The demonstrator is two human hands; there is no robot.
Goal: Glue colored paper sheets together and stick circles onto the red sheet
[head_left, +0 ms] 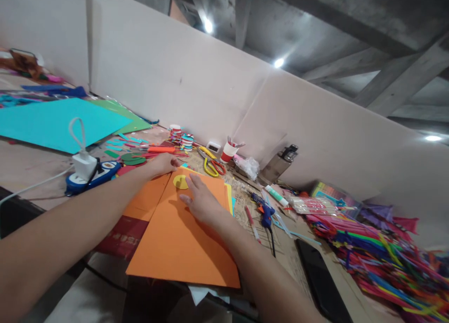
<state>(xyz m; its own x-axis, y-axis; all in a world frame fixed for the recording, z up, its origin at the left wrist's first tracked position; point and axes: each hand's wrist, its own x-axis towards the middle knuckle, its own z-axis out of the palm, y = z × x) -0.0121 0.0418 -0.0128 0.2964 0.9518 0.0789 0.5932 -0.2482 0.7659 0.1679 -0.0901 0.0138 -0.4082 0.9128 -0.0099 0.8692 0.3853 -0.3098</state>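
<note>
A large orange sheet lies in front of me, with a yellow circle near its far edge. My left hand is at the sheet's far left corner, its fingers curled at the edge. Over the sheet, just right of the circle, my right hand has its fingers apart, the fingertips close to the circle's rim. Yellow and blue sheets peek out under the right edge. Another orange piece lies to the left, partly under my left forearm.
A blue glue gun, a red pen and a black phone lie to the right. Behind are yellow-handled pliers and a red-and-white cup. Colourful pipe cleaners heap at far right; a cyan sheet lies left.
</note>
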